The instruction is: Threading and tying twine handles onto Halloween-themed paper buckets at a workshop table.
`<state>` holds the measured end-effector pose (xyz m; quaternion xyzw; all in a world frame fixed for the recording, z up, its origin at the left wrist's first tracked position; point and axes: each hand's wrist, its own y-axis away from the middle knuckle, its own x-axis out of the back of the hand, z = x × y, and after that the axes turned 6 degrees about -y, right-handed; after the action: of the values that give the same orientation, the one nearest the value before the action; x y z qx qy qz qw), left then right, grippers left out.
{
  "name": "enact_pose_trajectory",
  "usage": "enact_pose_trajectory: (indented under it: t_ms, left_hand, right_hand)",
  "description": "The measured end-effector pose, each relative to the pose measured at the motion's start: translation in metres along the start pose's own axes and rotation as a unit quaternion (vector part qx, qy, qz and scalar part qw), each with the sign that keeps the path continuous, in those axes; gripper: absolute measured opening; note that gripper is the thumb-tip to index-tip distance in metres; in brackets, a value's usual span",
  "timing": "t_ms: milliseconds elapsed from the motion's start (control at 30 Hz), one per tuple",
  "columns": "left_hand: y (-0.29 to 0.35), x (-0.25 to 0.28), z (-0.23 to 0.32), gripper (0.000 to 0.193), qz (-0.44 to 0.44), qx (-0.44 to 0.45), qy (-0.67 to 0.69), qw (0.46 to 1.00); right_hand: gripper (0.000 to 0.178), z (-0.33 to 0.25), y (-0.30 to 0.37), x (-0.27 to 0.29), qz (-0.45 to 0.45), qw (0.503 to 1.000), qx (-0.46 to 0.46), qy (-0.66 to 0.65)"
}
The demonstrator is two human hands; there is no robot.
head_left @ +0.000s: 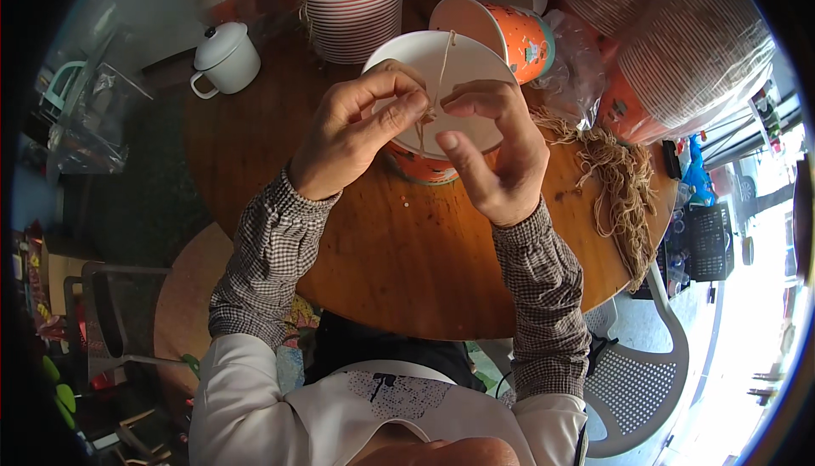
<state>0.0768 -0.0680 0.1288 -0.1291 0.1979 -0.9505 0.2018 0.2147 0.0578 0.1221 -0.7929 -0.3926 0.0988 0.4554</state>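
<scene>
A large orange paper bucket (414, 166) with a white inside stands upright on the wooden table in front of me. Over its mouth runs a thin tan string (444, 67), reaching from the far rim to the near side. My left hand (361, 122) pinches the string near a knot above the middle of the opening, thumb against the index finger. Just to the right, my right hand (503, 148) is held with thumb and fingers apart, close to the knot. Whether a fingertip touches the string I cannot tell.
A tall stack of paper buckets (356, 8) stands behind, with an orange bucket (522, 42) lying on its side. Plastic-wrapped stacks (692, 50) fill the back right. Loose tan strings (624, 186) hang over the table's right edge. A white lidded mug (227, 60) sits at far left; a grey chair (641, 381) is at right.
</scene>
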Motion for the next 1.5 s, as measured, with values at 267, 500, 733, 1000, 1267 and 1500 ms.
enact_pose_trajectory:
  t_ms: [267,500,733,1000,1267,1500]
  left_hand:
    - [-0.003,-0.003,0.0,0.015,0.011,-0.039,-0.005,0.999]
    - [-0.003,-0.009,-0.005,0.012,0.039,-0.071,-0.097,0.992]
    - [-0.007,-0.004,-0.016,0.009,0.047,-0.139,-0.133,0.98]
    - [-0.003,-0.006,-0.008,0.006,0.059,-0.094,-0.092,0.99]
    - [-0.001,-0.007,-0.009,0.008,0.058,-0.129,-0.015,0.99]
    - [-0.002,-0.006,-0.015,0.005,-0.01,-0.144,-0.039,0.989]
  right_hand:
    - [0.016,0.006,0.003,-0.005,0.08,0.996,-0.022,0.021]
    - [0.015,0.008,0.004,-0.007,0.075,0.996,-0.035,0.019]
    - [0.017,0.012,0.0,0.002,0.087,0.994,0.007,0.071]
    - [0.022,0.013,-0.002,0.006,0.028,0.977,0.091,0.189]
    - [0.018,0.014,0.001,0.0,0.038,0.988,0.041,0.144]
    - [0.011,0.012,0.003,-0.001,0.069,0.99,-0.034,0.115]
